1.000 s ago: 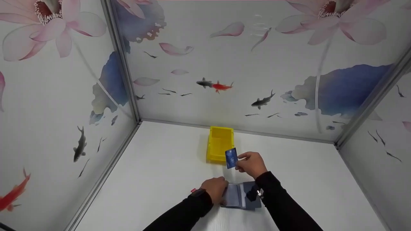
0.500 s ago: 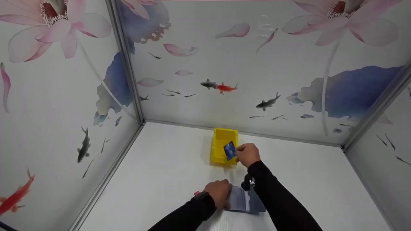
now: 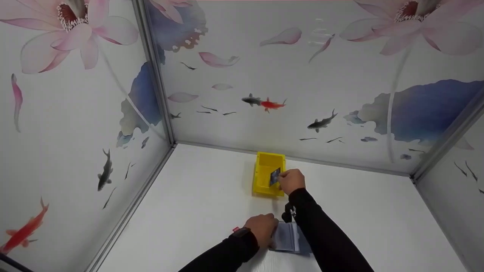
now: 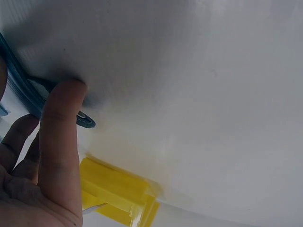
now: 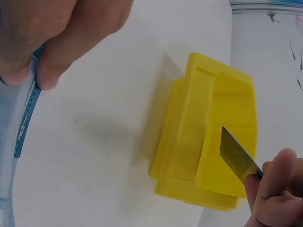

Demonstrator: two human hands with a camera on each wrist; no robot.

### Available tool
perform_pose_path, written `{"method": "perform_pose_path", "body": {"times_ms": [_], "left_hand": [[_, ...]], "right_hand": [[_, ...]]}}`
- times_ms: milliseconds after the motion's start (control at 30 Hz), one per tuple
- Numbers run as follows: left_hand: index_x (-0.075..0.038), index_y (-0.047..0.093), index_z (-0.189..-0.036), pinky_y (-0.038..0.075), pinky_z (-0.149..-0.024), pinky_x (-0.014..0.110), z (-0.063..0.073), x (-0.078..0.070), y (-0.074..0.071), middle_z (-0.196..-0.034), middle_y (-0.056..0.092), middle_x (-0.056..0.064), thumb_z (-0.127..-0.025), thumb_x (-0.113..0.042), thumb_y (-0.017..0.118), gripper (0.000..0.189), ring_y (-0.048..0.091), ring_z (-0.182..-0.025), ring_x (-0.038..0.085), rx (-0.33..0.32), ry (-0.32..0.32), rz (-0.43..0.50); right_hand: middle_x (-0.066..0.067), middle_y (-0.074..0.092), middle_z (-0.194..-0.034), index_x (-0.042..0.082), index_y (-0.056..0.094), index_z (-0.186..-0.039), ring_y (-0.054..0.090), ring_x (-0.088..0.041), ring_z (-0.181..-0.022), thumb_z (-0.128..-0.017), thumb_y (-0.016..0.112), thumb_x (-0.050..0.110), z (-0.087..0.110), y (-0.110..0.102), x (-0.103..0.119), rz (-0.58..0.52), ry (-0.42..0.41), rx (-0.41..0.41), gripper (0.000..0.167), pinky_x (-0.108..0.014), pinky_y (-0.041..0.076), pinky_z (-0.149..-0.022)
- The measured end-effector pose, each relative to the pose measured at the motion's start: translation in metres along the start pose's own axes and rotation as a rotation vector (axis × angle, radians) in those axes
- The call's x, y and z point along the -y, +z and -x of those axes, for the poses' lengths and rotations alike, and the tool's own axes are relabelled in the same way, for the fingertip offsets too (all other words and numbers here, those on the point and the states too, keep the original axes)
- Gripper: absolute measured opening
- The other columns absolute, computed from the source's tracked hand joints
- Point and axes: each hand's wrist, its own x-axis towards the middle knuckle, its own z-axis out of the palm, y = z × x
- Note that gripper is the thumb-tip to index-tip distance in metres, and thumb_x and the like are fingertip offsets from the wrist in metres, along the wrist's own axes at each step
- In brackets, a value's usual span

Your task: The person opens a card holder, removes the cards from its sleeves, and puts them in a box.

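Note:
My right hand [image 3: 292,180] pinches a dark blue card [image 3: 275,176] by its edge, above the yellow bin [image 3: 257,177]. In the right wrist view the card [image 5: 234,152] appears tilted and overlaps the bin's open inside. Nearer to me, an open card holder [image 3: 284,238] with clear sleeves and a grey-blue cover lies on the white table. My left hand [image 3: 261,229] grips its left side; the left wrist view shows thumb and fingers at the blue cover [image 4: 22,87]. The right forearm hides the holder's right part in the head view.
The bin stands near the back wall [image 3: 227,124], which is printed with fish and lotus flowers. Similar panels [image 3: 75,151] rise at the left and right of the white table [image 3: 196,189]. A dark rod [image 3: 13,262] shows at the lower left corner.
My right hand has moved forward from beside the bin's near end to over the bin, and the card has turned to a steeper tilt. The left hand stays at the card holder.

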Motion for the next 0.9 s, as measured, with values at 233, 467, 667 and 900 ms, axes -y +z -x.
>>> {"method": "perform_pose_path", "body": {"times_ms": [233,467,667,900], "left_hand": [[-0.021,0.067,-0.089,0.046,-0.067,0.030,0.000,0.000,-0.001,-0.089,0.059,-0.007,-0.084,-0.035,0.104,0.040,0.055,-0.075,0.011,0.005,-0.016,0.047],[-0.019,0.072,-0.095,0.047,-0.066,0.030,-0.002,0.002,0.000,-0.089,0.059,-0.007,-0.086,-0.033,0.103,0.035,0.055,-0.074,0.011,0.021,-0.025,0.056],[-0.019,0.075,-0.098,0.047,-0.066,0.029,0.000,0.000,-0.001,-0.089,0.060,-0.006,-0.086,-0.030,0.103,0.033,0.055,-0.073,0.011,0.009,-0.023,0.048],[-0.018,0.072,-0.095,0.046,-0.063,0.029,0.001,0.002,0.002,-0.088,0.060,-0.006,-0.084,-0.036,0.103,0.038,0.057,-0.072,0.011,-0.025,0.014,-0.002]], "right_hand": [[-0.026,0.085,-0.112,-0.006,0.085,-0.121,0.080,-0.020,-0.073,-0.103,0.074,0.004,-0.006,0.009,0.000,0.019,0.045,0.015,0.023,-0.032,0.064,-0.070],[-0.024,0.084,-0.122,-0.005,0.084,-0.125,0.081,-0.024,-0.087,-0.105,0.074,0.005,-0.011,0.017,0.003,0.047,0.115,0.044,0.025,-0.033,0.066,-0.074],[-0.022,0.084,-0.122,-0.004,0.084,-0.124,0.079,-0.025,-0.091,-0.105,0.072,0.004,-0.011,0.020,0.008,0.067,0.124,0.074,0.025,-0.030,0.062,-0.071],[-0.014,0.084,-0.096,-0.004,0.087,-0.110,0.073,-0.018,-0.073,-0.105,0.074,0.012,-0.009,0.023,0.014,0.042,0.121,0.116,0.021,-0.026,0.056,-0.065]]}}
